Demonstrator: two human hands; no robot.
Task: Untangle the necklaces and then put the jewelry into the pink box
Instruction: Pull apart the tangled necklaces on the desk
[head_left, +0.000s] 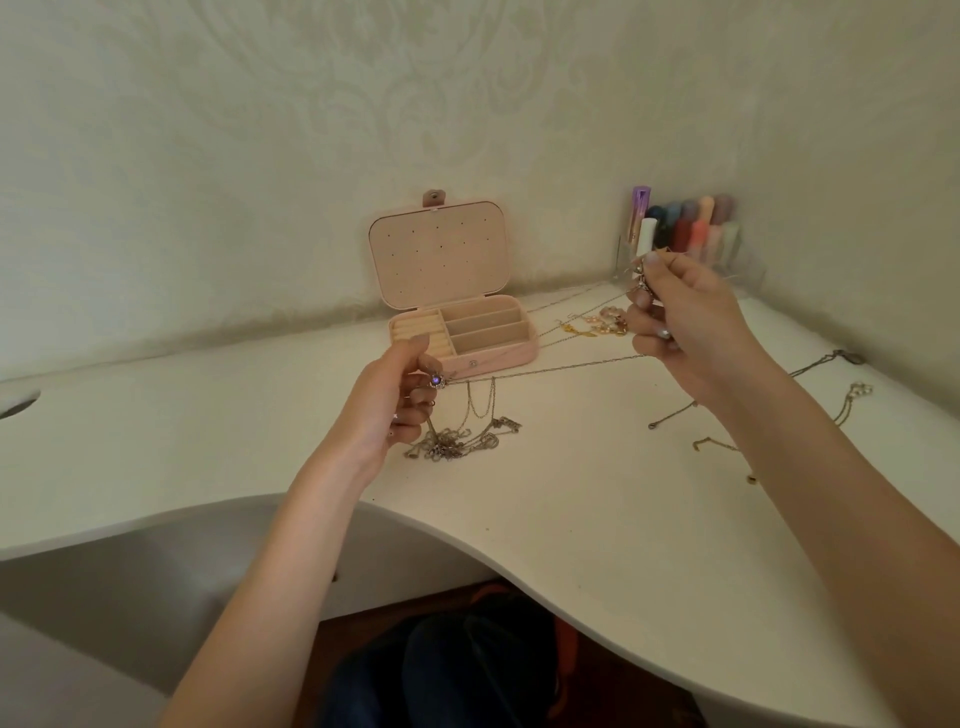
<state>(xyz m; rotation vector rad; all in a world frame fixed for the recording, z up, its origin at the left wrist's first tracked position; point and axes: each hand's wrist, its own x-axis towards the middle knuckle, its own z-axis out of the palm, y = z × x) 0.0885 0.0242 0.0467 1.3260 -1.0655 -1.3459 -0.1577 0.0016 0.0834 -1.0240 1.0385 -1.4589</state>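
Head view: left hand (400, 400) pinches a purple-stoned pendant (436, 382). Right hand (675, 322) pinches a cluster of chain ends, raised above the desk (597, 519). A taut chain (545, 370) spans between both hands. The tangled necklaces (457, 439) lie just beside the left hand. The pink box (457, 312) stands open behind, between the hands.

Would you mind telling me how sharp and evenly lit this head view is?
Head view: soft, dim, even light with faint shadows; wide-angle bending curves the desk edge; the pink box is fairly sharp, the bottles look blurred, and the thin chain between left hand and right hand is barely resolved.
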